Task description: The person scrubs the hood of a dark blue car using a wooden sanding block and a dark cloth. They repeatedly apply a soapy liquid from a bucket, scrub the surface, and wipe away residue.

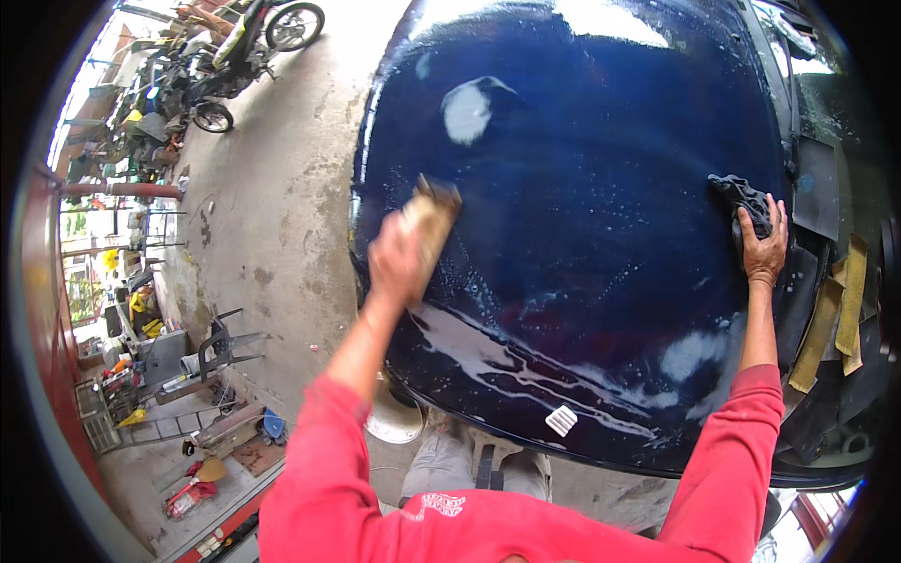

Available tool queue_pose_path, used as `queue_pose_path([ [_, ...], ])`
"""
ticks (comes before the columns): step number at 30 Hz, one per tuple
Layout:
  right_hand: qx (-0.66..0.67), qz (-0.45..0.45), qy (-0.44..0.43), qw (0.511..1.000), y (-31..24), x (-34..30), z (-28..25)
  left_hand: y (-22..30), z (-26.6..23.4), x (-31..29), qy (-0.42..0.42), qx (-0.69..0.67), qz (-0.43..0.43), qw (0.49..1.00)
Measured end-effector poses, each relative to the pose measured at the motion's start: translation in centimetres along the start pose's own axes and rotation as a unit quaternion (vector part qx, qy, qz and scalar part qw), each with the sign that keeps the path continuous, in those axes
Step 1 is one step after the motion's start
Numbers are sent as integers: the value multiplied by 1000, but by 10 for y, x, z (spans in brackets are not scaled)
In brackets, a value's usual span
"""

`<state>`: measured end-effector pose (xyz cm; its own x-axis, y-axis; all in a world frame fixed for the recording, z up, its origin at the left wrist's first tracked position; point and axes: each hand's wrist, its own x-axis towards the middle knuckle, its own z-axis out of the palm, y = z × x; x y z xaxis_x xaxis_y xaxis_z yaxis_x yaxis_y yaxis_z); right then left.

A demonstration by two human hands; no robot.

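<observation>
A wet, dark blue car hood spreads out before me, with whitish patches and streaks on its near part. My left hand is closed around a long tan sanding block with a dark far end, which lies against the hood near its left edge. At the right side of the hood, my right hand has its fingers over a crumpled dark cloth. A small white ribbed piece rests on the hood's near edge.
Strips of yellowish paper lie on the car to the right. A pale bucket stands below the hood's near left corner. Across the concrete floor are a motorcycle, a dark chair and a ladder amid clutter.
</observation>
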<state>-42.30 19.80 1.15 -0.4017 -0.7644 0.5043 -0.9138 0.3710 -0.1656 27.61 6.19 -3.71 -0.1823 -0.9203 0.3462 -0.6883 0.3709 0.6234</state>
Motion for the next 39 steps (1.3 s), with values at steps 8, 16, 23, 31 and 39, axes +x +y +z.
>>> queue_pose_path([
  [8, 5, -26, -70, 997, 17, 19, 2, -64, 42, 184, -7, 281, 177, 943],
  [16, 24, -22, -50, 998, 19, 30, 7, -23, 40, 148, 17, 304, 302, 903],
  [23, 30, -33, -52, 998, 17, 29, 1, -65, 119, 313, -12, 187, 73, 980],
  [31, 21, -37, -46, 998, 11, 30, -1, -27, 56, 174, 17, 301, 317, 899],
  [39, 17, -28, -55, 998, 9, 29, -3, -55, 102, 298, -49, 381, 273, 882],
])
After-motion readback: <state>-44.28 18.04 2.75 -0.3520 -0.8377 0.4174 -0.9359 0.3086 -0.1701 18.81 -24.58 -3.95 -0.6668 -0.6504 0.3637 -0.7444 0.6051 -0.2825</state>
